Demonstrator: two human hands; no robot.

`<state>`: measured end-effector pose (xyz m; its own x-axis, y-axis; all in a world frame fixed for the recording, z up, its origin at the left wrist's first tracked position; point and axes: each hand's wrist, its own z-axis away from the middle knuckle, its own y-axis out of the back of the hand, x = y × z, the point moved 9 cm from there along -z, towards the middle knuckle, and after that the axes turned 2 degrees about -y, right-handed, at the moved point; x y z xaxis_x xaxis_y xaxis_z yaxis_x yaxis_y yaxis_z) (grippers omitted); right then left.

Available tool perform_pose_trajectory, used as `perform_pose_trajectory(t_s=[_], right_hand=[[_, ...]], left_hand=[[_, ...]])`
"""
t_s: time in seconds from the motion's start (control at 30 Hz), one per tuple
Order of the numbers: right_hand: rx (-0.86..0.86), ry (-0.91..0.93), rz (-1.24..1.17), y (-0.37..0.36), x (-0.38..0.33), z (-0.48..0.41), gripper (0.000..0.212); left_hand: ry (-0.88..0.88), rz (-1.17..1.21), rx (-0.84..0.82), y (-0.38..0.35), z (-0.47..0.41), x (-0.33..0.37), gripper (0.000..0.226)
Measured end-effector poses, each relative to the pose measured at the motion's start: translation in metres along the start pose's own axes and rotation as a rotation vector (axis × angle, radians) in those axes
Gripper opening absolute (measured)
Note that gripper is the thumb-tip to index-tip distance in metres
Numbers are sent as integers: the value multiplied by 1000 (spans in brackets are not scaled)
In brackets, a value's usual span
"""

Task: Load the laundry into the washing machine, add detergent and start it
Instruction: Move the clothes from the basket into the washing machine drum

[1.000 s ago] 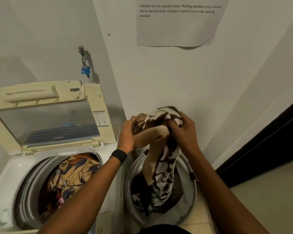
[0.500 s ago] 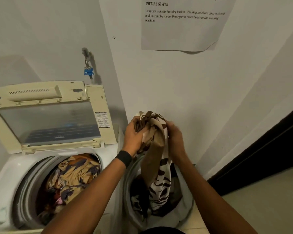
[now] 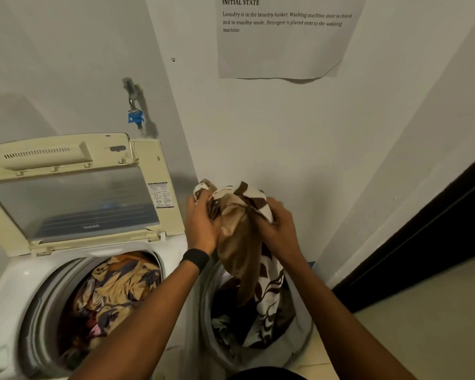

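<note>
- Laundry [image 3: 115, 292] in tan, navy and red prints lies heaped in the drum of the top-loading washing machine [image 3: 17, 283] at the left.
- Its cream lid [image 3: 66, 204] stands raised against the wall.
- A tap [image 3: 133, 105] with a blue fitting sticks out of the wall above the machine's right corner.
- The left hand [image 3: 203, 223], a black wristband [image 3: 195, 258] on its wrist, grips the left side of a bunched brown-and-white patterned cloth [image 3: 239, 237].
- The cloth is held up between the two hands, and its lower end hangs into the laundry basket [image 3: 205, 305].
- The right hand [image 3: 279, 229] clutches the cloth's right side, close to the left hand.
- The basket stands just beside the machine, with dark clothes inside it.
- A printed paper notice [image 3: 283, 50] hangs on the wall above.
- A dark door [image 3: 422, 248] runs along the right edge.
</note>
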<state>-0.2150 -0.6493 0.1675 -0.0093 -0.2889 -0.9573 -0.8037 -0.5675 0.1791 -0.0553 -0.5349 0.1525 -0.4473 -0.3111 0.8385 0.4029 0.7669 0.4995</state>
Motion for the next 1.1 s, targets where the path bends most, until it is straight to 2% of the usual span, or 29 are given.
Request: perform_pose_trajectory(t_s=[0.07,0.13,0.2,0.23,0.27,0.33,0.37,0.43,0.5,0.53,0.57,0.6,0.63,0.67,0.73,0.77,0.83,0.93,0.97,1.03,1.1], right_hand=[[34,-23,-38,-3,3,-11,27],[42,-102,-113,-2,11,-20,23],[-40,-146,-131,-6,15,-25,27],[-108,-157,-157,-10,15,-26,28],[-181,-184,-205,-17,12,-25,28],[-277,-291,-363,-32,7,-21,28],[-271,-296,-393,-36,3,-19,27],[-118,-119,-241,-25,-14,-12,29],[107,40,-33,-7,-9,3,52],[160,3,17,-3,10,12,69],[115,-92,42,-5,37,22,83],[1,-213,45,-14,69,34,92],[-147,-310,83,-24,100,48,92],[-290,-363,166,-32,123,62,81],[-404,-350,314,-33,148,75,43],[-373,-348,323,-26,147,71,29],[-281,-363,284,-7,122,54,17],[-50,-105,95,28,25,12,8],[-1,-35,30,34,-4,0,9],[22,34,-24,30,-33,-17,13],[-11,-1,-67,14,-31,-22,15]], left_hand=[[-37,73,-153,-13,2,11,44],[53,273,-367,-26,7,11,51],[126,417,-559,-37,18,9,66],[102,388,-598,-40,24,10,66],[68,365,-588,-42,28,13,62],[60,364,-387,-36,23,8,49],[79,363,-273,-30,19,6,45],[122,376,-165,-25,14,3,48],[169,429,-102,-19,9,3,48],[174,466,-58,-13,6,4,46],[170,512,-33,-9,3,7,43],[156,562,-24,-6,0,10,39],[150,577,-22,-4,-4,12,35],[139,574,-16,-3,-8,12,33],[129,500,14,4,-13,6,36],[122,447,38,9,-15,4,42],[74,318,64,17,-16,-1,50],[-49,75,-9,9,-6,-4,46],[-65,96,-43,4,2,-3,50],[15,266,-159,-10,18,1,65],[104,399,-298,-31,31,10,76]])
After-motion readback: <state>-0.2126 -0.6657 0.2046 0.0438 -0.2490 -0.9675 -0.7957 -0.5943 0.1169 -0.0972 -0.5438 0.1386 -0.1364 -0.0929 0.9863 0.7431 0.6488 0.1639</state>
